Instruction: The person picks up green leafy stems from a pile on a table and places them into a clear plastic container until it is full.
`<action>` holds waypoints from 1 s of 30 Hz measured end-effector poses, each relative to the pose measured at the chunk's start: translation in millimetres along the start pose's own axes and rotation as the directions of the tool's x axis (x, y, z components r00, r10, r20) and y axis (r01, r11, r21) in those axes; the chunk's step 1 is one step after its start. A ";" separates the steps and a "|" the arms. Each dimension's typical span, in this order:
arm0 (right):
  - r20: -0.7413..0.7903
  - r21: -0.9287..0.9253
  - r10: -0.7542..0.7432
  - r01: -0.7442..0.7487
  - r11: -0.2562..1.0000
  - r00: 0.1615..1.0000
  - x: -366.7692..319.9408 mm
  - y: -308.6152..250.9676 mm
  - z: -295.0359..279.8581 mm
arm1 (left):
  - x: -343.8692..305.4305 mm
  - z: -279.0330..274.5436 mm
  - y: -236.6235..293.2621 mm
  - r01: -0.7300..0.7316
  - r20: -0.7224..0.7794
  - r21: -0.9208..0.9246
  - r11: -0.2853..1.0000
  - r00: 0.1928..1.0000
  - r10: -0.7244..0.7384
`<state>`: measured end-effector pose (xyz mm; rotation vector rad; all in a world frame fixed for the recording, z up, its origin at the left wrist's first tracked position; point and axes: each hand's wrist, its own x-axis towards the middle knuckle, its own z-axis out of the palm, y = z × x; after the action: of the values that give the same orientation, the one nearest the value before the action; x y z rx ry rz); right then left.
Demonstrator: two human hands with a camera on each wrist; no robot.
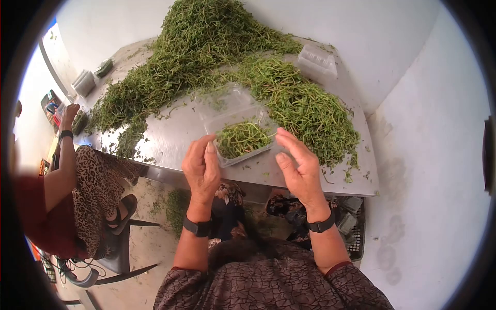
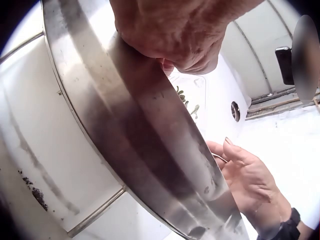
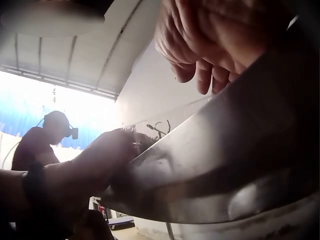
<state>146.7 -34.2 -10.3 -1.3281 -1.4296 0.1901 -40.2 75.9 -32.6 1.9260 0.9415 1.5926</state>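
Observation:
A clear plastic box (image 1: 247,159), its lid (image 1: 222,101) folded back, sits near the table's front edge with green stems (image 1: 243,138) inside. At its left side is my left hand (image 1: 202,168), the fingertips by the rim; whether they touch it I cannot tell. Off the box's right side, my right hand (image 1: 302,170) has its fingers extended, a stem at the index fingertip. The left wrist view shows the left hand (image 2: 172,30) above the metal edge and the right hand (image 2: 252,185) beyond. In the right wrist view, the right hand's fingers (image 3: 202,75) hang loosely over the edge.
Heaped greens (image 1: 201,46) cover the table's back, with another pile (image 1: 310,113) at right. Stacked clear boxes (image 1: 316,63) stand at back right, more containers (image 1: 83,82) at far left. Another person (image 1: 51,191) works at left beside a chair (image 1: 121,253). A black crate (image 1: 356,248) sits below the table.

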 end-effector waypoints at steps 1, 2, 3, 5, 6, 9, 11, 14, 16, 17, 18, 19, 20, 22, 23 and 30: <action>-0.006 0.008 -0.001 0.001 1.000 1.000 -0.5 1.0 1.6 | 0.3 -0.8 0.6 0.009 0.005 0.003 1.000 1.000 -0.009; -0.008 0.023 0.002 -0.002 1.000 1.000 -1.1 1.8 3.2 | 0.4 -1.5 1.1 0.018 0.011 0.007 1.000 1.000 -0.018; -0.011 0.039 0.006 -0.006 0.999 1.000 -1.8 2.4 4.1 | -0.1 -1.6 1.1 0.012 0.016 0.014 1.000 1.000 -0.013; -0.020 0.054 -0.001 0.002 0.999 1.000 -4.1 3.4 3.3 | -1.2 -1.8 1.2 0.018 -0.031 -0.031 0.999 0.999 -0.019; -0.022 0.061 -0.013 0.014 0.998 1.000 -4.3 4.0 2.9 | -0.8 -2.9 2.0 0.013 -0.027 -0.025 1.000 1.000 -0.013; -0.016 0.048 -0.050 0.051 0.998 0.999 -5.9 4.1 1.8 | 3.0 -5.5 10.8 -0.123 -0.100 0.115 0.986 0.986 0.135; -0.010 0.047 -0.079 0.080 0.996 0.997 -5.4 4.9 0.3 | 10.1 -9.0 25.9 -0.299 -0.015 0.210 0.931 0.951 0.309; 0.011 0.017 -0.144 0.144 0.989 0.989 -3.3 4.0 -1.9 | 16.5 -4.7 46.7 -0.376 0.148 0.214 0.902 0.925 0.351; 0.021 -0.009 -0.171 0.171 0.985 0.985 -2.4 2.5 -2.6 | 18.3 1.0 50.1 -0.445 0.294 0.217 0.869 0.879 0.376; 0.031 -0.033 -0.183 0.184 0.982 0.983 -2.1 1.4 -2.4 | 18.3 2.9 52.1 -0.449 0.301 0.221 0.866 0.876 0.377; 0.041 -0.058 -0.194 0.196 0.979 0.980 -2.0 0.4 -2.3 | 18.2 5.1 54.6 -0.477 0.352 0.278 0.834 0.858 0.374; 0.034 -0.054 -0.192 0.193 0.980 0.981 -2.0 -1.0 -2.2 | 18.7 6.9 57.1 -0.506 0.401 0.329 0.797 0.840 0.367; 0.062 -0.126 -0.225 0.231 0.965 0.972 -2.1 -2.8 -1.5 | 19.4 6.1 60.6 -0.501 0.453 0.325 0.802 0.827 0.333; 0.122 -0.233 -0.271 0.293 0.927 0.955 -3.4 -4.9 0.0 | 19.8 5.9 64.3 -0.512 0.491 0.341 0.788 0.812 0.316; 0.117 -0.229 -0.270 0.291 0.929 0.956 -4.1 -5.9 0.0 | 20.3 5.5 65.7 -0.520 0.519 0.358 0.775 0.801 0.298; 0.187 -0.333 -0.267 0.317 0.888 0.945 -5.4 -8.6 2.2 | 22.2 7.3 70.5 -0.490 0.602 0.388 0.781 0.776 0.189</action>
<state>138.6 -40.2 -8.1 -1.3870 -1.8260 -0.1960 -16.3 46.8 31.4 2.8841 0.8480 0.8756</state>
